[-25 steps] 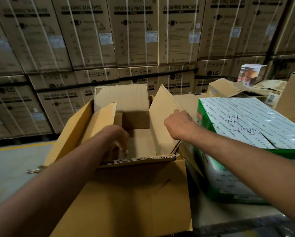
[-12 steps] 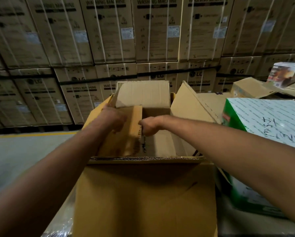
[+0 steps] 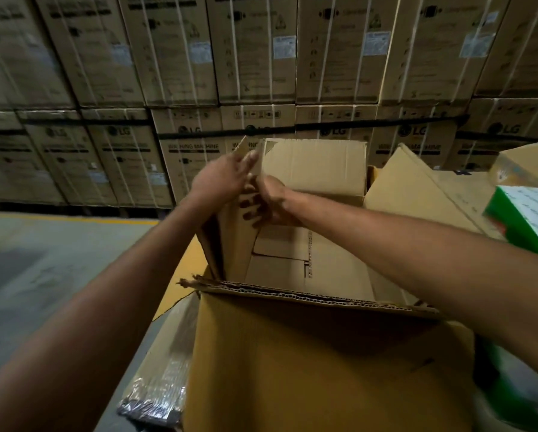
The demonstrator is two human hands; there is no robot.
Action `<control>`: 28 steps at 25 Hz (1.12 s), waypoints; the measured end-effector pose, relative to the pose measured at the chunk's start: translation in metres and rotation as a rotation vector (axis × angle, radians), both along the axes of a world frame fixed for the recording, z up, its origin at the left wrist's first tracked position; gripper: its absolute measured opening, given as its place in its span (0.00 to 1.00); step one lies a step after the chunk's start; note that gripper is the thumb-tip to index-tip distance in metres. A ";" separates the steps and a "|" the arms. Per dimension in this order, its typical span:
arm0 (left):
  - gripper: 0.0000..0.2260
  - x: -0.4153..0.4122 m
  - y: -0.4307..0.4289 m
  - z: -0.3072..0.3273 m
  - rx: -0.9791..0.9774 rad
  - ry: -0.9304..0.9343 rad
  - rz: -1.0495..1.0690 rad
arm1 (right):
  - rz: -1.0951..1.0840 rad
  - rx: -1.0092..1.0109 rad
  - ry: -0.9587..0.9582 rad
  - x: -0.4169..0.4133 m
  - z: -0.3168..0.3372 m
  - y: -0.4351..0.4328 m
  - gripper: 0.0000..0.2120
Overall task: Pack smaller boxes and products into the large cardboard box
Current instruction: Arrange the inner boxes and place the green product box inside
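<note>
The large cardboard box [image 3: 323, 363] stands open in front of me, its flaps raised. Its floor shows bare folded cardboard; no product is visible inside. A loose cardboard sheet [image 3: 233, 241] stands upright against the box's left inner side. My left hand [image 3: 222, 177] presses on the sheet's upper outer face, fingers stretched toward its top edge. My right hand [image 3: 269, 202] grips the same sheet from the inside, fingers curled around its edge. A green-and-white box [image 3: 529, 216] lies at the right.
A wall of stacked, strapped washing-machine cartons [image 3: 261, 57] fills the background. Grey floor with a yellow line [image 3: 74, 219] lies to the left. A plastic-wrapped edge [image 3: 158, 391] shows under the box at lower left. More brown cartons [image 3: 529, 163] sit at far right.
Both hands have risen, lifting the cardboard sheet up at the box's left side. The right hand moved from the right flap across to the sheet. The view shifted left.
</note>
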State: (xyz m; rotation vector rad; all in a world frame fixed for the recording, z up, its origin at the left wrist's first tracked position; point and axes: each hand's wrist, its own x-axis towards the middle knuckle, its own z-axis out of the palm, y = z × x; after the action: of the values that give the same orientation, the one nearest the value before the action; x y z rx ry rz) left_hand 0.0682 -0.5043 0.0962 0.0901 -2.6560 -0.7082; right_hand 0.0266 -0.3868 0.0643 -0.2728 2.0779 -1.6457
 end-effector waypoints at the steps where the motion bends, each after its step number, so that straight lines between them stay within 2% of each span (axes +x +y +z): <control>1: 0.18 -0.002 -0.005 0.004 -0.058 0.062 0.038 | 0.133 0.023 0.027 0.004 0.007 -0.010 0.19; 2: 0.17 -0.004 -0.012 0.005 -0.210 0.085 0.076 | 0.219 0.100 0.097 0.005 0.009 -0.018 0.18; 4: 0.22 -0.004 -0.029 -0.003 -0.446 -0.054 0.119 | 0.252 0.271 0.254 0.002 0.005 -0.028 0.18; 7: 0.22 -0.006 -0.047 -0.026 -0.410 -0.243 0.127 | 0.325 0.426 0.274 -0.019 -0.022 -0.024 0.23; 11: 0.24 -0.011 -0.043 -0.033 -0.528 -0.277 0.120 | 0.443 0.614 0.165 -0.025 -0.056 0.006 0.29; 14: 0.26 -0.014 -0.023 -0.033 -0.627 -0.264 0.103 | 0.415 0.651 0.172 -0.018 -0.044 0.025 0.26; 16: 0.27 -0.016 -0.007 -0.034 -0.624 -0.257 0.055 | 0.349 0.713 0.244 -0.015 -0.027 0.043 0.22; 18: 0.26 -0.016 0.009 -0.033 -0.624 -0.262 0.010 | 0.310 0.876 0.390 -0.010 -0.013 0.066 0.19; 21: 0.21 -0.015 0.038 -0.027 -0.561 -0.352 -0.109 | 0.209 1.337 0.586 0.001 -0.004 0.117 0.17; 24: 0.20 -0.014 0.076 -0.020 -0.538 -0.435 -0.265 | 0.047 1.778 0.647 0.010 -0.008 0.179 0.15; 26: 0.20 -0.014 0.110 -0.012 -0.450 -0.464 -0.414 | -0.062 1.874 0.672 0.014 -0.009 0.220 0.15; 28: 0.17 -0.011 0.147 -0.007 -0.371 -0.452 -0.519 | -0.141 1.833 0.733 0.015 -0.009 0.249 0.16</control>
State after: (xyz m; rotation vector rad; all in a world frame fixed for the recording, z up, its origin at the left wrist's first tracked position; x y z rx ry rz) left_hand 0.0576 -0.3568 0.0887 -0.6300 -3.2372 -0.3479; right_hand 0.0420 -0.1380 0.0549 -0.0403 3.1434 0.8959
